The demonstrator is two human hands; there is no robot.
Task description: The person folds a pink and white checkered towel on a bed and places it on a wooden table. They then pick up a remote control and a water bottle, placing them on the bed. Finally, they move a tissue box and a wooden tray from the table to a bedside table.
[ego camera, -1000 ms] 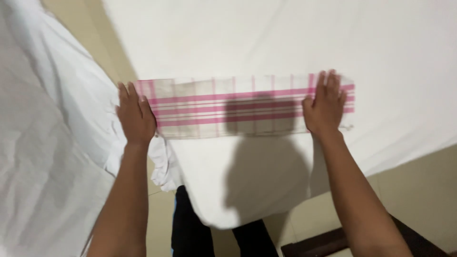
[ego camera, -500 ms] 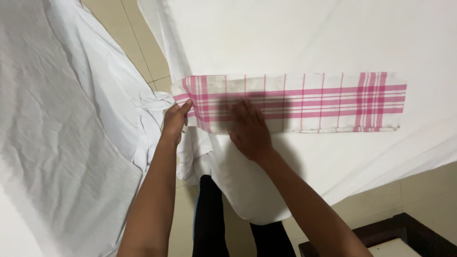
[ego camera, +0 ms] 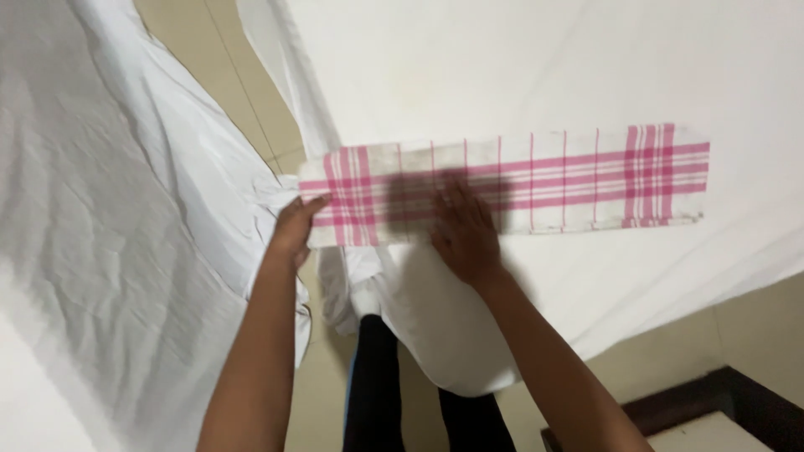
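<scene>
The pink-checked cloth (ego camera: 511,186) lies folded in a long strip on the white sheet (ego camera: 519,67). The left hand (ego camera: 295,228) pinches its nine o'clock end; the right hand (ego camera: 466,236) presses flat, open, near its middle.

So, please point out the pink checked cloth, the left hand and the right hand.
pink checked cloth (ego camera: 569,180), head view, on its striped middle part.
left hand (ego camera: 293,230), head view, on the back of the hand.
right hand (ego camera: 465,238), head view, on the back of the hand.

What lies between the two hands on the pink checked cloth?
In the head view, only a short stretch of the folded cloth lies between the left hand and right hand.
</scene>
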